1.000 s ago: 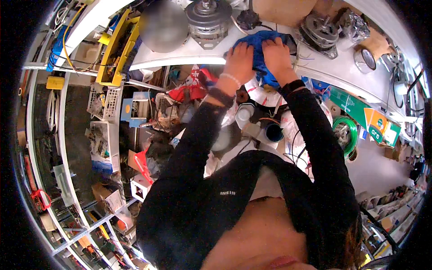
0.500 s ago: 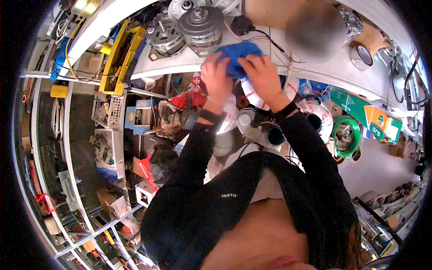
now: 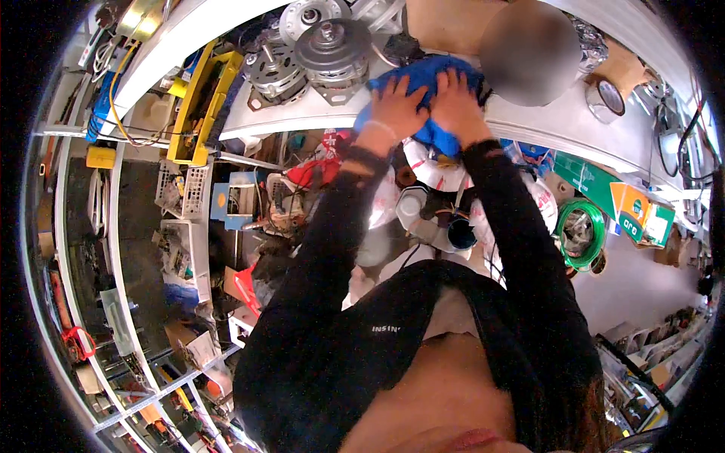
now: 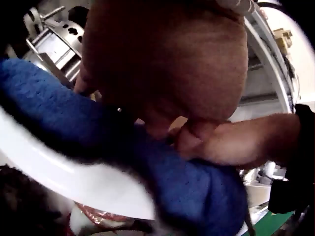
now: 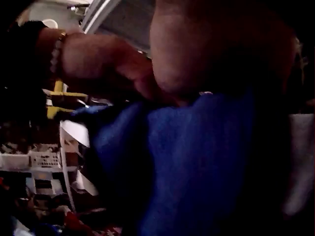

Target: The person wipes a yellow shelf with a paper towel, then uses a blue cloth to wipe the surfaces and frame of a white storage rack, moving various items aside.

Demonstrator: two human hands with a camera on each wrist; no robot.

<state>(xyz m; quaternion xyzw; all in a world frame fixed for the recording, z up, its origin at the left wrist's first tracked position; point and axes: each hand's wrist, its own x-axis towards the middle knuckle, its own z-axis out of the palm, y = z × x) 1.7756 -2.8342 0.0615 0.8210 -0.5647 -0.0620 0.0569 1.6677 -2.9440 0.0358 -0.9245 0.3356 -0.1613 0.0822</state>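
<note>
A blue cloth [image 3: 427,75] lies on the front edge of a white workbench [image 3: 272,119], with part of it hanging over the edge. My left hand [image 3: 396,113] rests on the cloth's left part, fingers spread and mostly straight. Close beside it, my right hand [image 3: 458,112] presses on the cloth with its fingers pointing away from me. The thumbs meet near the middle. In the left wrist view the blue cloth [image 4: 187,196] droops past the white edge under both hands. Its folds [image 5: 197,147] hang below the hands in the right wrist view.
Behind the cloth to the left stand metal motors [image 3: 332,53]. A blurred round shape [image 3: 532,51] and a tape roll [image 3: 605,100] are at the right. A yellow tray [image 3: 200,113] is on the far left. Bags, tubes and a green wire coil [image 3: 580,234] crowd below the bench.
Half a second ago both hands had the cloth bunched up farther left, the left hand off the front edge. Now the cloth is spread wider and both hands lie on it, farther right.
</note>
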